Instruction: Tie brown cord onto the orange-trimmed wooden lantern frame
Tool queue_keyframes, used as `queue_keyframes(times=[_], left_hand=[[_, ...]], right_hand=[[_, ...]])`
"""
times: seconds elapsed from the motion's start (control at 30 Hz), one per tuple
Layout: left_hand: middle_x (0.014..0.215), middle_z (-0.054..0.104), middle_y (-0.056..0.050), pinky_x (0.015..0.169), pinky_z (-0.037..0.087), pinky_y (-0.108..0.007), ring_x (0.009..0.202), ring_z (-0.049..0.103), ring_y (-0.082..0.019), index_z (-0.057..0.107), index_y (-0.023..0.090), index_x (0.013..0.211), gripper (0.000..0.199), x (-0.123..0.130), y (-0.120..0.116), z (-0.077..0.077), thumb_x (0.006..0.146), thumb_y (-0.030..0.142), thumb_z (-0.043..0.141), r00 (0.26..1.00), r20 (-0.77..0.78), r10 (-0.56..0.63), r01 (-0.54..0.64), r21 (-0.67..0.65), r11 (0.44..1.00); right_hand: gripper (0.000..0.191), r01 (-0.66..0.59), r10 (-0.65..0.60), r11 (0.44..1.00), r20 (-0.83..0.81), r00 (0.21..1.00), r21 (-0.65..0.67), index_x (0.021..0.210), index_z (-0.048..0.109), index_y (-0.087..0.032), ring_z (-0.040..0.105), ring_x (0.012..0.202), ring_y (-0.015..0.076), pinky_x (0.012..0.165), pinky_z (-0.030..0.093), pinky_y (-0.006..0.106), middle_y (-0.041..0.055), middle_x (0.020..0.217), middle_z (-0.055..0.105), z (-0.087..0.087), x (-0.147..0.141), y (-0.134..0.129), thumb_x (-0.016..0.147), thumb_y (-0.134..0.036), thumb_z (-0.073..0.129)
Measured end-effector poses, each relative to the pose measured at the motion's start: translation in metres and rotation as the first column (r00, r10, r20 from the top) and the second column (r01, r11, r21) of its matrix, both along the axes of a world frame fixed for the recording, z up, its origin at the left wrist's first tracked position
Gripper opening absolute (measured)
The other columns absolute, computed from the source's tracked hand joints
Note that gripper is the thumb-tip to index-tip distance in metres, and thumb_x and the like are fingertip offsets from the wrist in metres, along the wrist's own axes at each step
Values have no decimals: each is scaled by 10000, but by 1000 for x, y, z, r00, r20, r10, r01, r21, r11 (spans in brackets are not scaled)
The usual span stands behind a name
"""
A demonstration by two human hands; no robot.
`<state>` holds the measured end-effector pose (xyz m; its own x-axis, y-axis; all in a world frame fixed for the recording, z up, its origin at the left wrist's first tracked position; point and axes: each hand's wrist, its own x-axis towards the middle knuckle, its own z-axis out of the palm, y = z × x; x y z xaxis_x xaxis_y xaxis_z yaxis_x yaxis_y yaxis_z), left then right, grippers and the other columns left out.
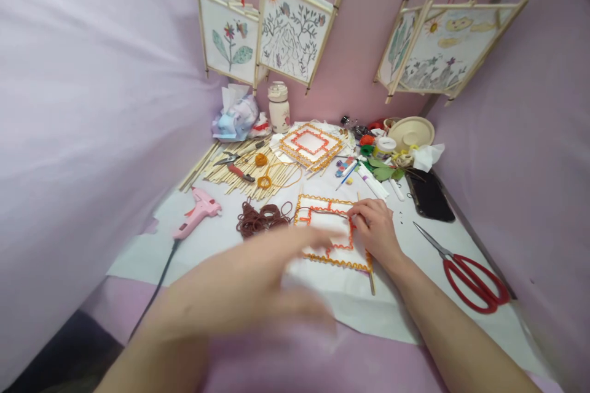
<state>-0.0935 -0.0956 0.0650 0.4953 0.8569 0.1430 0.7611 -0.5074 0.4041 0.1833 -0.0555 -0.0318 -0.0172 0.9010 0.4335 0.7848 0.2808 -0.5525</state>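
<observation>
A white panel (332, 222) with wavy orange and yellow-orange cord trim lies flat on the white-covered table. At its upper right my right hand (377, 228) rests, its fingertips pinched on a thin brown cord (326, 212) that runs across the panel's top. To the left, a loose heap of the same brown cord (258, 221) lies on the table. Nearer the camera, my left hand (262, 270) is smeared by motion above the panel's lower left, fingers stretched out and thumb apart, with nothing visible in it. It hides part of the panel.
A pink glue gun (198, 212) with its cable lies left; red-handled scissors (470, 276) and a phone (429, 193) lie right. Behind are pliers (237, 167), thin sticks (216, 178), another trimmed panel (311, 141) and a bottle (279, 109). Picture lanterns (295, 31) hang above.
</observation>
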Motion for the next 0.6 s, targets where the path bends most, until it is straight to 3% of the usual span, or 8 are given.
queue_keyframes(times=[0.07,0.13,0.2,0.3,0.37,0.43,0.5,0.6], left_hand=[[1209,581,-127,923,445,-440,1177,504,-312,551,245,1245,531,-2,15,-6,782,490,636,977,-20,214,-212,67,975],[1347,473,-199,963,413,-489,1280,406,-376,462,175,1338,770,-1,28,-23,698,521,715,891,-53,451,-445,90,891],[1439,364,-237,983,392,-521,1320,360,-397,368,160,1414,918,2,37,-46,670,562,727,869,-90,487,-488,12,873],[1446,396,-162,1018,353,-541,1320,371,-358,525,235,1299,560,11,44,-76,795,448,644,890,-34,455,-455,-2,890],[1287,556,-121,1029,367,-474,1225,474,-286,662,207,1054,234,15,45,-86,857,279,556,922,83,377,-379,12,925],[1070,654,-97,999,404,-421,1078,559,-239,674,178,869,160,15,46,-87,846,175,515,904,255,343,-353,-4,935],[911,672,-82,896,472,-392,907,608,-214,651,165,832,117,12,43,-83,826,175,535,750,497,437,-429,-138,893],[893,673,-66,680,526,-298,724,629,-163,626,169,1000,196,2,29,-67,819,241,600,261,775,576,-338,-486,806]], right_hand=[[228,-9,9,1000,5,1000,14,809,664,-226,493,969,224,845,302,379,35,943,651,0,-1,-1,843,-126,462],[231,-27,26,999,23,999,17,851,665,-232,487,981,229,838,302,380,38,969,652,-1,-3,-1,851,-130,458],[227,-41,41,999,41,998,10,878,666,-233,482,987,233,832,301,381,40,981,652,-1,-4,-2,856,-140,460],[221,-34,34,999,36,999,-1,874,667,-227,482,985,232,831,300,385,41,973,653,0,-3,-2,857,-142,463],[217,-21,21,1000,25,999,-9,862,668,-225,483,988,232,832,299,388,42,969,652,0,-2,-1,860,-148,466],[219,-15,15,1000,19,1000,-15,856,670,-227,482,992,232,834,298,392,40,969,651,0,-1,-1,863,-155,463],[219,-20,20,1000,18,1000,-20,853,670,-230,482,993,233,838,296,395,38,969,651,-1,0,-1,858,-155,464],[220,-32,33,999,15,999,-24,848,668,-232,482,998,238,842,293,399,37,969,652,-2,0,-1,846,-150,465]])
